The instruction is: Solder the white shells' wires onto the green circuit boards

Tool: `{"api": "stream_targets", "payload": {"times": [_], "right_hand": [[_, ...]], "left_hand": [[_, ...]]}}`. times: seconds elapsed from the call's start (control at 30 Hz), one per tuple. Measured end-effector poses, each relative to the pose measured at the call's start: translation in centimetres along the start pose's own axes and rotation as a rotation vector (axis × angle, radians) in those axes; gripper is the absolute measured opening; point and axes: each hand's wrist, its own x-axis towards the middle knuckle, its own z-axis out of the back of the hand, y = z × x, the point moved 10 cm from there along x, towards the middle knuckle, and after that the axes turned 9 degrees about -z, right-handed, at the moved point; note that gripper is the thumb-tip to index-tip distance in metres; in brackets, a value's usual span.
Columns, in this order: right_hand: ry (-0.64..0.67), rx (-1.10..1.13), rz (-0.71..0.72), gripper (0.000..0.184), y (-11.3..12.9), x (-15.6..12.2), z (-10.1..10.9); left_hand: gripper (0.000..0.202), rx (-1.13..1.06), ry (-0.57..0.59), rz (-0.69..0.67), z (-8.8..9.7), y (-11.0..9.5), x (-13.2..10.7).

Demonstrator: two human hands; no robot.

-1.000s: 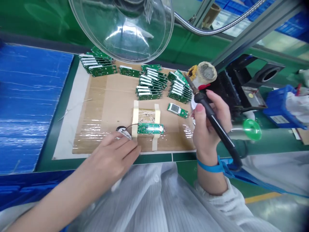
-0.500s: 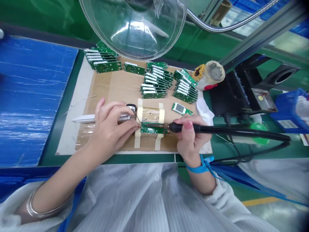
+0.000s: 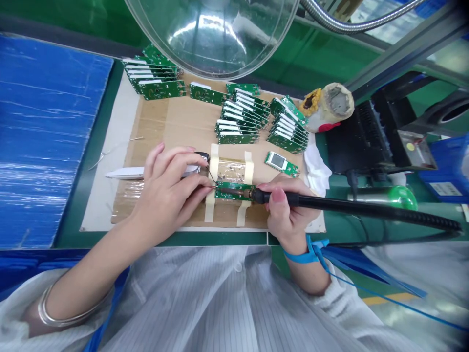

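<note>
Board (image 3: 234,195): on cardboard (image 3: 190,122), across two tape strips (image 3: 208,211), near the desk's (image 3: 176,239) front edge.
Right hand (image 3: 291,210): grip closed round iron (image 3: 326,204), shaft over board.
Left hand (image 3: 170,190): fingertips pinched on red wire (image 3: 213,187), board's left end.
Room: bare cardboard between left hand and far stacks (image 3: 238,129); display (image 3: 278,161) just right.

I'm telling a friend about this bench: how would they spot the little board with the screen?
Start at the brown cardboard and find its rightmost cluster of boards. Between that cluster and the right hand lies one small board. Unlike its neighbours, it shows a grey screen in a white frame.
</note>
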Motion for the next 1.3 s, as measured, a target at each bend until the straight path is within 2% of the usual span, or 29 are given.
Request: {"api": "stream_targets", "payload": {"times": [0.1, 0.27, 0.37, 0.5, 0.6, 0.93, 1.13, 1.3], "right_hand": [[-0.019, -0.029, 0.008, 0.014, 0.3, 0.1, 0.3], [-0.158, -0.021, -0.017, 0.024, 0.5, 0.1, 1.8], [-0.189, -0.017, -0.019, 0.025, 0.5, 0.1, 2.0], [-0.183, -0.023, -0.011, 0.025, 0.6, 0.1, 1.9], [-0.181, -0.016, -0.010, 0.024, 0.6, 0.1, 1.8], [-0.147, -0.033, 0.003, 0.025, 0.5, 0.0, 1.5], [-0.077, -0.017, -0.014, 0.019, 0.4, 0.1, 0.8], [-0.060, -0.045, -0.008, 0.016, 0.5, 0.0, 0.6]], "left_hand": [[0.011, -0.006, 0.009, 0.004, -0.1, 0.0, 0.1], [0.009, -0.019, 0.021, -0.018, 0.0, -0.2, 0.2], [0.011, -0.071, 0.008, -0.031, 0.4, -0.1, 0.1], [0.018, -0.145, -0.026, -0.062, 1.1, 0.2, -0.2], [0.021, -0.139, -0.021, -0.084, 0.9, 0.3, -0.1], [0.014, -0.141, -0.017, -0.001, 0.3, 0.8, 0.6], [0.018, -0.163, 0.075, 0.060, -0.2, 0.8, 1.0], [0.021, -0.171, 0.106, 0.082, -0.3, 0.8, 1.4]]}}
